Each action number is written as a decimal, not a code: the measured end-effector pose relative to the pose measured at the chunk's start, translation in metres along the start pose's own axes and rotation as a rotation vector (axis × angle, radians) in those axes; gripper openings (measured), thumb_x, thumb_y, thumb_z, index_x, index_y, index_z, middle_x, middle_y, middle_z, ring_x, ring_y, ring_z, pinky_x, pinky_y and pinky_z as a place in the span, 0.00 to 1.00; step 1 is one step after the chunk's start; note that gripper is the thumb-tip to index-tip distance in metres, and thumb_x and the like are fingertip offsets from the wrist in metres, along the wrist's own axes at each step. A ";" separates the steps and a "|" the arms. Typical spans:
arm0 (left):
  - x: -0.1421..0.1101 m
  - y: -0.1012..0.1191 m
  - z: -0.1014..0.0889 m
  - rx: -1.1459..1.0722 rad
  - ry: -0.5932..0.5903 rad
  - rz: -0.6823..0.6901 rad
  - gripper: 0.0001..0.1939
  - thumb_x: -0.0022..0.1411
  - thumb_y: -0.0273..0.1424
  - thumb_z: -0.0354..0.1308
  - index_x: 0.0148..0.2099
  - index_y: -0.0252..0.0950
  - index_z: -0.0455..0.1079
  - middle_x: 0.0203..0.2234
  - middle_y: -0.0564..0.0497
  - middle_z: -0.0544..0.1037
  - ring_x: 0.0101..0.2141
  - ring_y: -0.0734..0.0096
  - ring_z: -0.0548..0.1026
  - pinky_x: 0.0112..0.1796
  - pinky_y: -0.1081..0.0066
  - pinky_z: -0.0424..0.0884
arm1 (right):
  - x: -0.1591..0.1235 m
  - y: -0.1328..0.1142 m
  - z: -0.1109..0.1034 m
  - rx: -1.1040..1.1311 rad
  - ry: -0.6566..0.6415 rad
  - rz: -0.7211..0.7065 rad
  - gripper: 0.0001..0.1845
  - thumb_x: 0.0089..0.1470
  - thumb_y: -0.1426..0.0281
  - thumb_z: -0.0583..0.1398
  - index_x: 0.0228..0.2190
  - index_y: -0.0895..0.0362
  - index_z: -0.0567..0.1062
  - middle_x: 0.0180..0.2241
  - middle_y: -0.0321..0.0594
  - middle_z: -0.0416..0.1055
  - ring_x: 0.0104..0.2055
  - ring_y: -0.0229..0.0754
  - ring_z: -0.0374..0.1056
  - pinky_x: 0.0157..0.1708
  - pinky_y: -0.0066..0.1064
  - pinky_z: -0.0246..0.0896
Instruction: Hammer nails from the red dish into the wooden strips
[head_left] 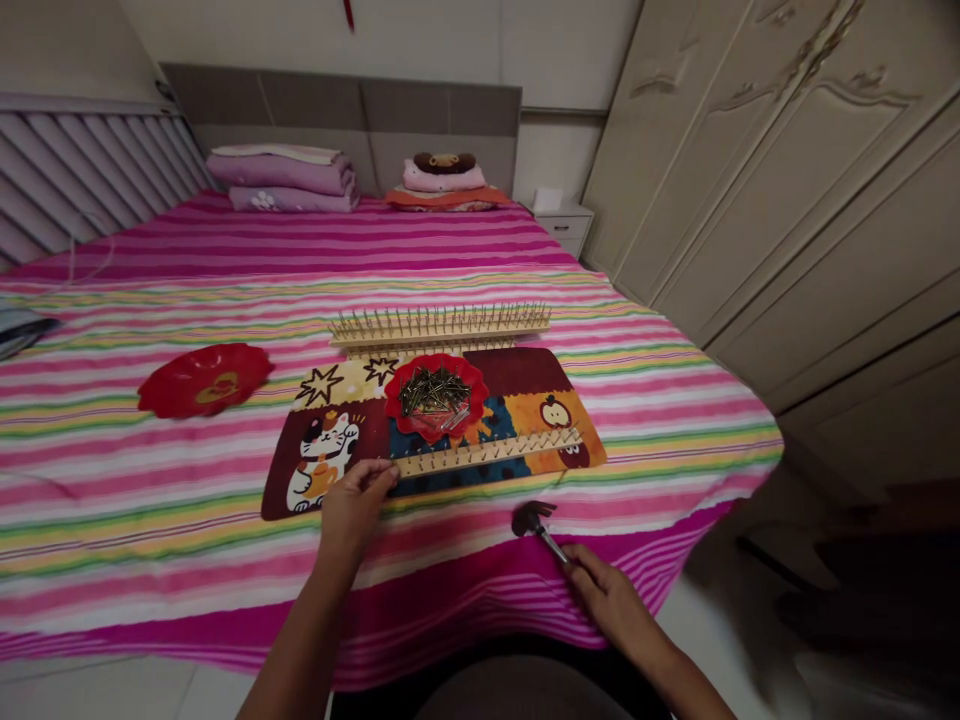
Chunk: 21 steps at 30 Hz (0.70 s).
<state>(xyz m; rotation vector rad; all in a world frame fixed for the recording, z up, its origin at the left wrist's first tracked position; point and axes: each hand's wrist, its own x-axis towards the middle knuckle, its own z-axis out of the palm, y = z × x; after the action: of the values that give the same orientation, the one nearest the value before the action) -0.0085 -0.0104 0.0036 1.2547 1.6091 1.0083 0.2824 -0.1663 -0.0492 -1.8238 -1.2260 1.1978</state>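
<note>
A thin wooden strip (pixel 487 452) studded with nails lies across a colourful cartoon mat (pixel 330 450) on the bed. My left hand (pixel 354 503) rests at the strip's left end, fingers curled against it. My right hand (pixel 609 596) is closed round the handle of a dark claw hammer (pixel 534 521), whose head rests on the bedspread in front of the mat. A red scalloped dish (pixel 433 396) full of loose nails sits on the mat just behind the strip. A stack of wooden strips (pixel 441 328) with many upright nails lies behind the mat.
An empty-looking red dish (pixel 204 379) lies to the left on the striped pink bedspread (pixel 112 470). Folded blankets (pixel 285 178) and pillows (pixel 444 185) sit at the headboard. A cream wardrobe (pixel 787 180) stands to the right, beside a small nightstand (pixel 564 222).
</note>
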 end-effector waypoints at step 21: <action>-0.010 -0.001 0.011 -0.299 0.090 -0.093 0.20 0.38 0.42 0.63 0.31 0.33 0.69 0.23 0.52 0.76 0.23 0.75 0.71 0.22 0.76 0.63 | 0.001 0.004 0.002 -0.030 0.001 -0.004 0.16 0.50 0.59 0.50 0.35 0.54 0.70 0.16 0.27 0.53 0.18 0.36 0.52 0.17 0.25 0.47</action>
<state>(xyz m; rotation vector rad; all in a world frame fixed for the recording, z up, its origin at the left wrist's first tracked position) 0.0030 -0.0195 0.0010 0.9370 1.5023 1.2091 0.2826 -0.1672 -0.0538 -1.8424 -1.2522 1.1820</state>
